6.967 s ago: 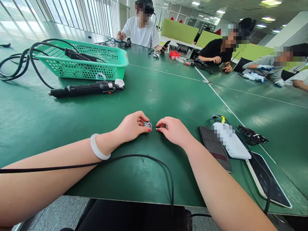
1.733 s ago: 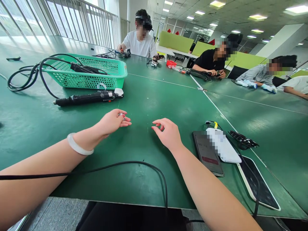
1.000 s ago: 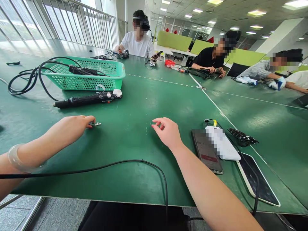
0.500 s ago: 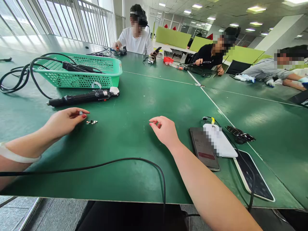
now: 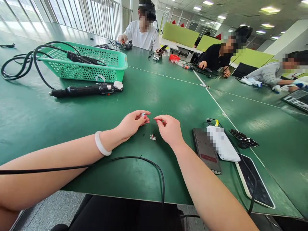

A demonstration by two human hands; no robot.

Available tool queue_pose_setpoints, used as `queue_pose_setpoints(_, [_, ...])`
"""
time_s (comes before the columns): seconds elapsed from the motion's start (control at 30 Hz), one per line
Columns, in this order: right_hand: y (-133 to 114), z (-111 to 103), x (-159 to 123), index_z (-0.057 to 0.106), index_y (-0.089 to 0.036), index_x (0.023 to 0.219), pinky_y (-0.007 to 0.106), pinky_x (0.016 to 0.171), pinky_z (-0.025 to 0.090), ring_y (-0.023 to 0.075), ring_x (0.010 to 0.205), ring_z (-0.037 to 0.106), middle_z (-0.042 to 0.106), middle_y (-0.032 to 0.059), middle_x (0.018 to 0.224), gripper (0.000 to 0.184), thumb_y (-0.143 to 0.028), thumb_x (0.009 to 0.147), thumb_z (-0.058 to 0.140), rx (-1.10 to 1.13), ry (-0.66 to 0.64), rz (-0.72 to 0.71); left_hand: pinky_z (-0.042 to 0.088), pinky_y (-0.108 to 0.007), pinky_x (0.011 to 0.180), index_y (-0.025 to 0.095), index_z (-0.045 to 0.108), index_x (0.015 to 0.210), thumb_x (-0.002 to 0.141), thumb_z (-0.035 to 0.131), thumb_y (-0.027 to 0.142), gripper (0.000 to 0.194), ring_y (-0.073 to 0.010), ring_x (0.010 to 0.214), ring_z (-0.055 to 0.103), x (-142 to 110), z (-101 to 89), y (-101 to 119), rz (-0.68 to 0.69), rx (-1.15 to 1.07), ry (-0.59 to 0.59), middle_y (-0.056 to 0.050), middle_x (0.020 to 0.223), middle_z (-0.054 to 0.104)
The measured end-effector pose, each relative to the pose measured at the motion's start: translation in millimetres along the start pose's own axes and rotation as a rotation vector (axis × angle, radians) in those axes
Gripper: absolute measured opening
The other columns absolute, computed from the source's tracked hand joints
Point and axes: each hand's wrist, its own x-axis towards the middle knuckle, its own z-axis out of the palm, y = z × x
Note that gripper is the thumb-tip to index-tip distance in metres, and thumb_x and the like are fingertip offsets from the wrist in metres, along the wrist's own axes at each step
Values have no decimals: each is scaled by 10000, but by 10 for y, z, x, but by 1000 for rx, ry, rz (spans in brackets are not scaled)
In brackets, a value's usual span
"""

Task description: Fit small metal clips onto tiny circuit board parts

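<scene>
My left hand (image 5: 132, 125) is over the middle of the green table (image 5: 91, 118), thumb and fingers closed on a small pale grey piece (image 5: 143, 114), mostly covered by the fingers. Facing it from the right is my right hand (image 5: 170, 129), its thumb and index finger pinched together. Whatever that pinch holds, if anything, is too small to name. The fingertips of the two hands are close but apart. Between and slightly below them lies a little cluster of small white, red and dark parts (image 5: 153, 137).
A black electric screwdriver (image 5: 86, 90) lies before a green mesh basket (image 5: 84, 69) holding cables. Phones (image 5: 205, 150), a white device (image 5: 223, 144) and a black hair clip (image 5: 243, 138) lie right. A black cable (image 5: 134, 158) crosses the front. Co-workers (image 5: 141, 32) sit across.
My left hand has moved right, close to my right hand, keeping the grey piece. The small parts now lie between the hands instead of at the left. My right hand has barely moved.
</scene>
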Motion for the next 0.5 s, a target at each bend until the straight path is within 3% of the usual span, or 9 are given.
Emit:
queue_pose_setpoints(0.1, [13, -37, 11, 682, -219, 855, 290, 651, 449, 151, 673, 597, 697, 31, 845, 228, -198, 835, 455, -120, -35, 96, 438, -336, 919, 166, 616, 1052, 819, 578, 283, 263, -129, 867, 590, -8, -91, 13, 14, -22, 23, -34, 858, 634])
queue_pose_setpoints(0.17, [0, -100, 17, 662, -208, 740, 302, 588, 426, 179, 652, 601, 692, 60, 757, 240, -247, 848, 452, -281, -132, 205, 442, -331, 919, 167, 615, 1035, 831, 565, 278, 239, -127, 881, 586, -14, -153, 30, -9, -45, 49, -32, 864, 631])
queue_pose_setpoints(0.23, [-28, -206, 13, 599, -189, 612, 316, 521, 404, 187, 542, 584, 667, 97, 646, 372, -375, 878, 417, -410, -298, 320, 444, -324, 912, 165, 612, 1019, 841, 552, 271, 216, -124, 879, 584, -17, -179, 35, -22, -50, 65, -34, 872, 629])
queue_pose_setpoints(0.33, [-64, -409, -20, 513, -200, 502, 313, 422, 394, 178, 349, 526, 573, 71, 423, 511, -594, 818, 431, -361, -680, 564, 446, -315, 882, 164, 616, 1018, 847, 548, 277, 216, -122, 842, 582, -14, -171, 5, -8, -6, 34, -41, 884, 636])
queue_pose_setpoints(0.4, [-64, -510, -55, 521, -207, 524, 280, 381, 380, 174, 329, 532, 575, 29, 410, 378, -528, 650, 677, -229, -863, 551, 450, -308, 844, 166, 619, 1025, 847, 548, 296, 231, -123, 819, 579, -7, -166, -27, 19, 28, 5, -48, 894, 641])
queue_pose_setpoints(0.5, [-57, -508, -90, 519, -217, 612, 248, 371, 377, 177, 351, 561, 566, -22, 392, 304, -333, 535, 789, -164, -900, 553, 459, -303, 796, 169, 612, 1035, 848, 550, 299, 237, -129, 821, 585, 0, -171, -54, 31, 41, -10, -58, 926, 648])
